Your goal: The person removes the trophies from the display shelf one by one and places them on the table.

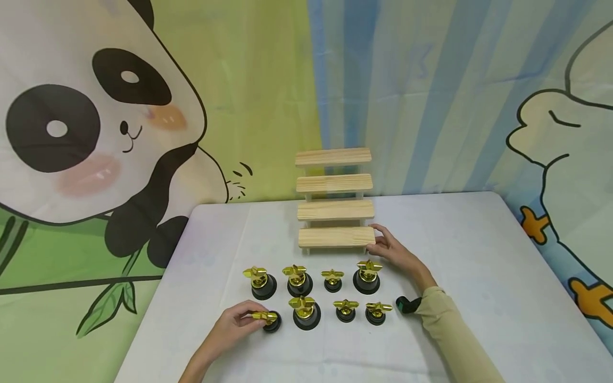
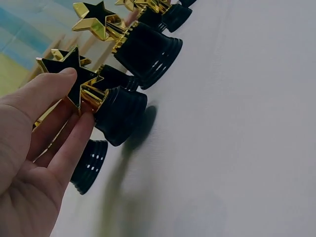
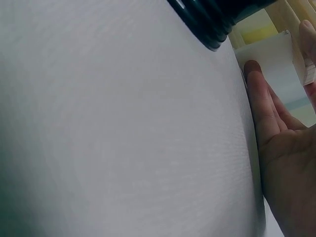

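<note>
Eight gold star trophies on black round bases stand in two rows on the white table (image 1: pixel 479 255). My left hand (image 1: pixel 256 317) pinches the front-left star trophy (image 1: pixel 269 319) by its gold star. In the left wrist view the thumb and fingers of the left hand (image 2: pixel 81 96) hold this trophy (image 2: pixel 118 111) tilted above the table. A wooden stepped shelf (image 1: pixel 335 213) stands behind the rows. My right hand (image 1: pixel 377 240) rests with straight fingers against the right end of the lowest step (image 1: pixel 335 237), beside the back-right trophy (image 1: pixel 367 275). The right wrist view shows the right hand (image 3: pixel 279 49) by the step.
A cartoon panda backdrop (image 1: pixel 96 133) hangs behind the table. The shelf's upper steps (image 1: pixel 333 157) carry nothing. Bare tabletop lies to the right of the trophies and along the front edge. A black trophy base (image 3: pixel 212 19) shows at the top of the right wrist view.
</note>
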{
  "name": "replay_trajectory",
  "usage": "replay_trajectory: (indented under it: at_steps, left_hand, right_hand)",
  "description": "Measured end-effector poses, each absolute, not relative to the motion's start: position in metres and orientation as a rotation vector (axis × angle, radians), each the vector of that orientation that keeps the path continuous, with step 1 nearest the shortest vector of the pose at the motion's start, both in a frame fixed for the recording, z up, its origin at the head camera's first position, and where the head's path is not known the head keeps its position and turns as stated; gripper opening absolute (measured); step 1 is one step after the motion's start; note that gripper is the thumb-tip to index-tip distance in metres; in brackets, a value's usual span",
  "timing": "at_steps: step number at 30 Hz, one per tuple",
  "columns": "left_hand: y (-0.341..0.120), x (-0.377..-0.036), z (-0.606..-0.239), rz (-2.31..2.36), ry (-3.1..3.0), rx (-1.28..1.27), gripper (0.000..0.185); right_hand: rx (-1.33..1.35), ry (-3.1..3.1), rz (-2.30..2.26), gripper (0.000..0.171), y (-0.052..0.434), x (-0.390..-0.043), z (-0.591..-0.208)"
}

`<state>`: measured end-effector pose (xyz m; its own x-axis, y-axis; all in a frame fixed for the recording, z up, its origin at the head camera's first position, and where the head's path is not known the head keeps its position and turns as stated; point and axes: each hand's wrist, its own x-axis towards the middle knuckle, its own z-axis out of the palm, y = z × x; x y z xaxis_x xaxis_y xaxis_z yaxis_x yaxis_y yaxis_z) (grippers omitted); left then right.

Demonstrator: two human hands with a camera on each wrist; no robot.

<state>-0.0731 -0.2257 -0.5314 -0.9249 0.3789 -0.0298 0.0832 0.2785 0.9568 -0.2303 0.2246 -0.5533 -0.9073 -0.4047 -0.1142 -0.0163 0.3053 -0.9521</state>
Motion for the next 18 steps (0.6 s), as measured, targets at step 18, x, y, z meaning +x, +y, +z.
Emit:
replay_trajectory:
  at_steps: [18]
  left_hand:
    - [-0.212, -0.067, -0.550, 1.730, 2.398, 0.311, 0.035]
  right_hand:
    - [-0.354, 2.261, -1.680, 0.070, 0.225, -0.220, -0.556]
